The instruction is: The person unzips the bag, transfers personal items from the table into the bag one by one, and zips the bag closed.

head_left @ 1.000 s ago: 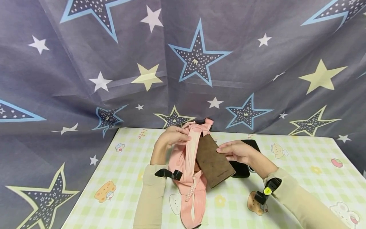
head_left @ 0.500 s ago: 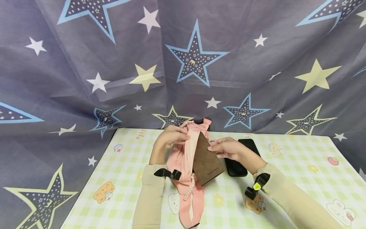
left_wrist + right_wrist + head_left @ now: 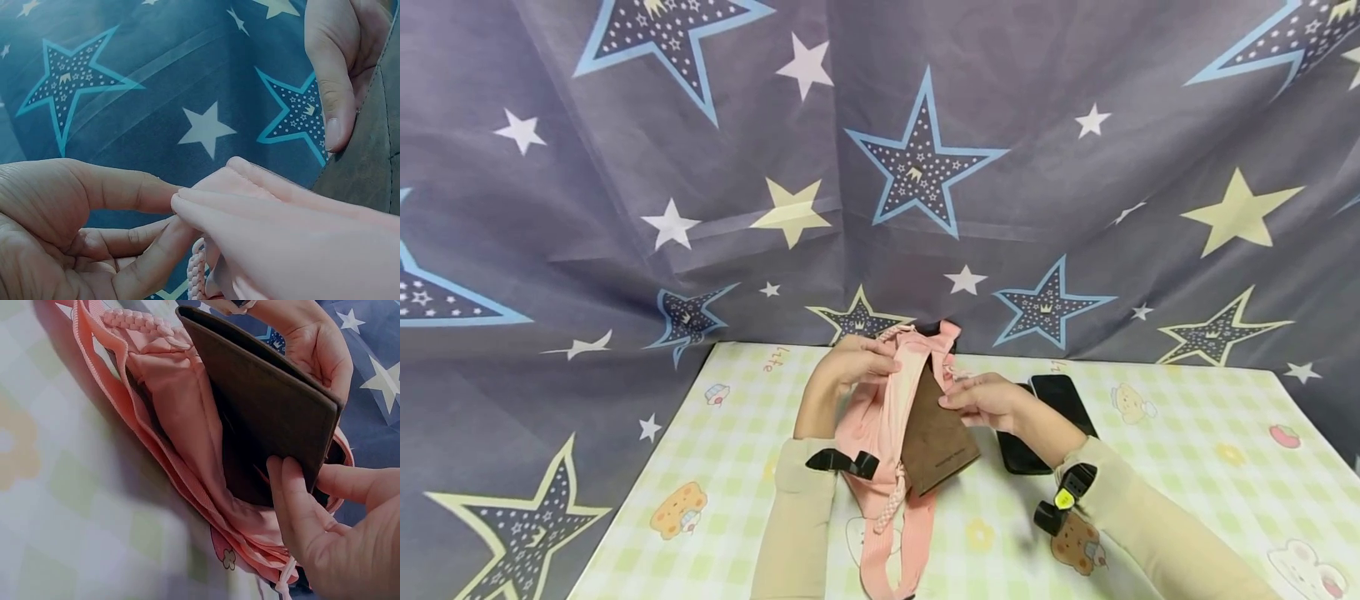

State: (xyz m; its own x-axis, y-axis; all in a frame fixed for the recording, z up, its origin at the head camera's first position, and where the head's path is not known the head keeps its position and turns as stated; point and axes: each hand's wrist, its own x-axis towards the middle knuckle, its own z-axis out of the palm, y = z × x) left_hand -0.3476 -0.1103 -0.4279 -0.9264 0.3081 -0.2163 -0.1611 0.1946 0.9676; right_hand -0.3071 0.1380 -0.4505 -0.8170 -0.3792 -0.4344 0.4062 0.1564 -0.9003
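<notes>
Left hand (image 3: pixel 853 364) pinches the edge of a pink fabric bag (image 3: pixel 867 425); right hand (image 3: pixel 988 398) pinches a brown rectangular leather-look wallet (image 3: pixel 936 442), partly inside. Wallet lettering (image 3: pixel 950 458): illegible. Green-checked tablecloth (image 3: pixel 1015 567), far left: "Life".

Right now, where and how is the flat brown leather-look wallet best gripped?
Probably pinch the wallet by its exposed long edge, from the right, where the right hand holds it: it's thin, while the pink fabric bag overlaps the left side.
</notes>
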